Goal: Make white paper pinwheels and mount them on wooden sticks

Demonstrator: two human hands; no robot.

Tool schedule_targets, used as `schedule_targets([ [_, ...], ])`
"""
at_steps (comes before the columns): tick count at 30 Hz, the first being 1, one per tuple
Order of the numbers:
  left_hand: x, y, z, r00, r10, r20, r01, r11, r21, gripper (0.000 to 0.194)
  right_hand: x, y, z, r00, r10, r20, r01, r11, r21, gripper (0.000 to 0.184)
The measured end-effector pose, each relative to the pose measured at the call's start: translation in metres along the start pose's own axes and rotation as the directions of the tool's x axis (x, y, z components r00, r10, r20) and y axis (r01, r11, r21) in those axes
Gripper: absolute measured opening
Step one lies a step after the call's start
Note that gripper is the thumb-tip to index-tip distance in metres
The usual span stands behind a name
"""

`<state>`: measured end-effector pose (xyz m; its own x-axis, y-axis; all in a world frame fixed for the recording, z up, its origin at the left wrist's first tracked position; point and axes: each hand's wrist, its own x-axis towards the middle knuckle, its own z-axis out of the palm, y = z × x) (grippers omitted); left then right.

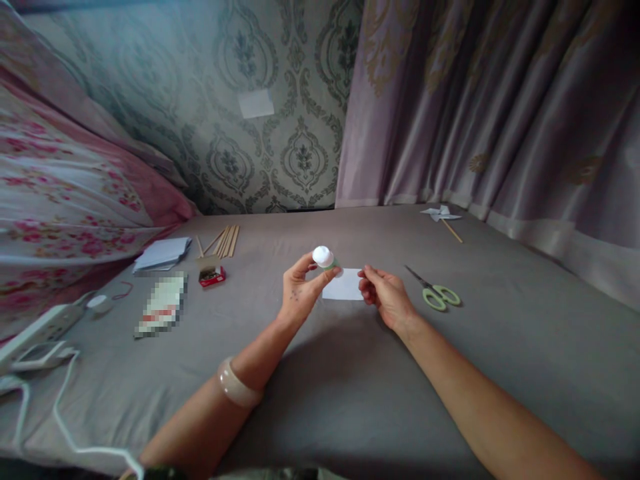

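Observation:
My left hand is closed around a small bottle with a rounded white end facing up and a bit of green showing on its side. Below and behind it is a white sheet of paper. My right hand is at the paper's right edge, thumb and fingers pinched together. Whether those fingers grip the paper's edge or something small, I cannot tell. To the right of that hand lie scissors with light green handles, blades pointing away to the left.
Farther right rests a paper pinwheel on a stick. On the left are wooden sticks, a small red box, a stack of white paper, a blurred packet and a power strip with white cables.

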<state>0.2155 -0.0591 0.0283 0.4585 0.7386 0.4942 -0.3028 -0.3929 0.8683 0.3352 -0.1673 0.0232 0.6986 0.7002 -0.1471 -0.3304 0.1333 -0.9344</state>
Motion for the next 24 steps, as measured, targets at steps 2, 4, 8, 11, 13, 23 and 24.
schedule_targets([
  [2,0.002,0.001,-0.002,1.0,-0.008,-0.002,0.008,1.0,-0.013,0.035,0.004,0.002,-0.003,0.999,-0.034,-0.006,0.034,0.999,-0.032,0.041],
  [4,0.004,0.004,-0.006,1.0,-0.019,0.004,0.019,1.0,-0.022,0.037,0.006,0.006,-0.004,0.998,-0.062,-0.005,0.061,0.996,-0.066,0.044],
  [8,0.006,0.009,-0.02,0.999,-0.046,0.023,0.046,0.999,-0.006,0.039,0.008,0.012,-0.006,0.993,-0.12,0.0,0.119,0.986,-0.115,0.046],
  [11,0.007,0.011,-0.037,0.998,-0.064,-0.007,0.064,0.998,0.01,0.036,0.009,0.015,-0.007,0.989,-0.147,-0.004,0.145,0.979,-0.14,0.048],
  [13,0.007,0.01,-0.048,0.996,-0.073,-0.045,0.074,0.997,0.018,0.032,0.009,0.017,-0.007,0.986,-0.164,-0.006,0.161,0.974,-0.16,0.048],
  [23,0.012,0.01,-0.09,0.978,-0.073,-0.196,0.104,0.983,0.149,0.03,0.01,0.024,-0.009,0.974,-0.225,0.0,0.217,0.938,-0.27,0.049],
  [24,0.013,0.008,-0.094,0.976,-0.067,-0.209,0.105,0.979,0.176,0.031,0.01,0.024,-0.009,0.974,-0.229,-0.002,0.219,0.936,-0.275,0.049],
])
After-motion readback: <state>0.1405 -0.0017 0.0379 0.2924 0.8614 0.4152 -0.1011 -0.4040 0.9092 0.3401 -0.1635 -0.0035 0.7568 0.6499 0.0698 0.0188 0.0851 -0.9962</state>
